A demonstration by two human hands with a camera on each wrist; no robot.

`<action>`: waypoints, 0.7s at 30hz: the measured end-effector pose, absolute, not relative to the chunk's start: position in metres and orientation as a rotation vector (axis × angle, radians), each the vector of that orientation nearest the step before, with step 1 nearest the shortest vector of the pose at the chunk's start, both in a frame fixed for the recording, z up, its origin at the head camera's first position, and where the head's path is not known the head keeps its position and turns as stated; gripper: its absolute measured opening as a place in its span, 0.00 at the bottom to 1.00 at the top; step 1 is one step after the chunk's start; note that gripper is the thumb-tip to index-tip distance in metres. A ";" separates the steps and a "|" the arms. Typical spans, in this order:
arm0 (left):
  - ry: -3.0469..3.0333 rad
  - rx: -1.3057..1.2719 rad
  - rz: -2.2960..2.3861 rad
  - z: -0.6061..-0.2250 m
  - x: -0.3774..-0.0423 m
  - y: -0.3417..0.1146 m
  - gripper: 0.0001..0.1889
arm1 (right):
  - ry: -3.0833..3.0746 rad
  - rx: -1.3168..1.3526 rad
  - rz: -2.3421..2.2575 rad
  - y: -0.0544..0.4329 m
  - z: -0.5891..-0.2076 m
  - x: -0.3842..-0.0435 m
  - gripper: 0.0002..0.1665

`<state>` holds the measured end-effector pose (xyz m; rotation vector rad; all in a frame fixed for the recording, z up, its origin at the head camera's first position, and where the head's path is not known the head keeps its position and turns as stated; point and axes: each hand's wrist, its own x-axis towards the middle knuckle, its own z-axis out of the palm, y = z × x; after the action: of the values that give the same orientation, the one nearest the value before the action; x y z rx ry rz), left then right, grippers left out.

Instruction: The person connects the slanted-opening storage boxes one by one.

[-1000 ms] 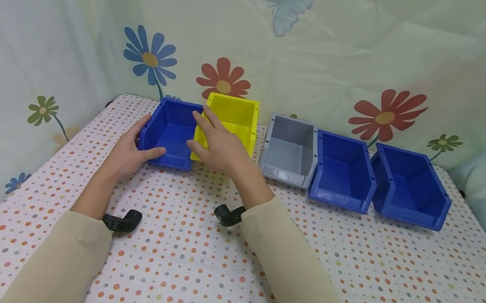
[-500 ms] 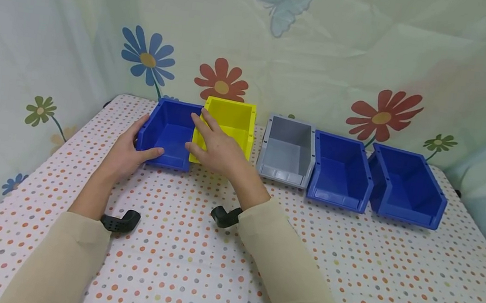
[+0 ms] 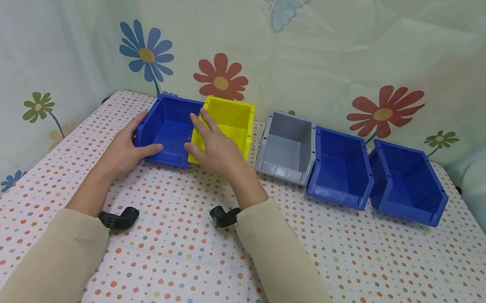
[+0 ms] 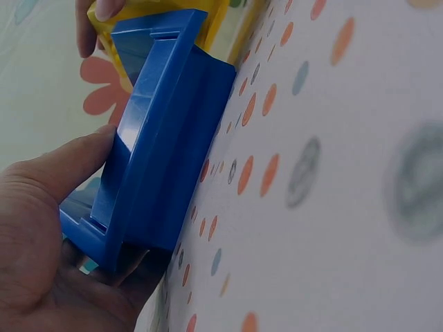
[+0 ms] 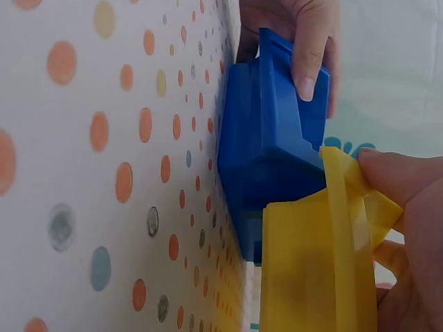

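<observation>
In the head view a blue storage bin [image 3: 171, 134] stands at the left end of a row. My left hand [image 3: 125, 149] grips it, thumb over the front lip and fingers along its outer left side. Right beside it is a yellow storage bin [image 3: 233, 119], its left wall against the blue one's right side. My right hand [image 3: 220, 151] pinches the yellow bin's left wall between thumb and fingers. In the right wrist view the yellow bin [image 5: 311, 270] seems to sit slightly higher than the blue bin [image 5: 277, 131]; contact with the table cannot be told.
To the right, past a narrow gap, stand a grey bin [image 3: 287, 149] and two more blue bins, one [image 3: 339, 169] near it and one [image 3: 409, 186] at the far right, turned slightly. A dotted cloth [image 3: 191, 267] covers the table. A flowered curtain [image 3: 320, 54] hangs behind.
The yellow bin has come down a little next to the blue bin, with my right hand still holding it. My left hand keeps its grip, and the head view has shifted slightly.
</observation>
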<state>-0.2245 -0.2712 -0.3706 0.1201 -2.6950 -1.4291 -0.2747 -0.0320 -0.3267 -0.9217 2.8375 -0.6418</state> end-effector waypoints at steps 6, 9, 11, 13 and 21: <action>-2.690 0.125 -1.425 -0.367 -0.227 -0.271 0.52 | 2.852 -0.932 -0.633 -0.032 -0.324 -0.276 0.45; -2.689 0.125 -1.421 -0.365 -0.228 -0.271 0.52 | 2.849 -0.936 -0.631 -0.032 -0.323 -0.277 0.45; -2.690 0.122 -1.421 -0.365 -0.227 -0.271 0.52 | 2.848 -0.931 -0.627 -0.032 -0.323 -0.277 0.45; -2.689 0.118 -1.425 -0.365 -0.227 -0.271 0.52 | 2.847 -0.926 -0.625 -0.032 -0.323 -0.276 0.45; -2.703 0.127 -1.448 -0.369 -0.222 -0.271 0.52 | 2.837 -0.878 -0.623 -0.034 -0.331 -0.270 0.45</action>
<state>-0.2219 -0.2706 -0.3691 0.1268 -2.7027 -1.4480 -0.2702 -0.0338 -0.3310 -0.8782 2.8370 -0.6230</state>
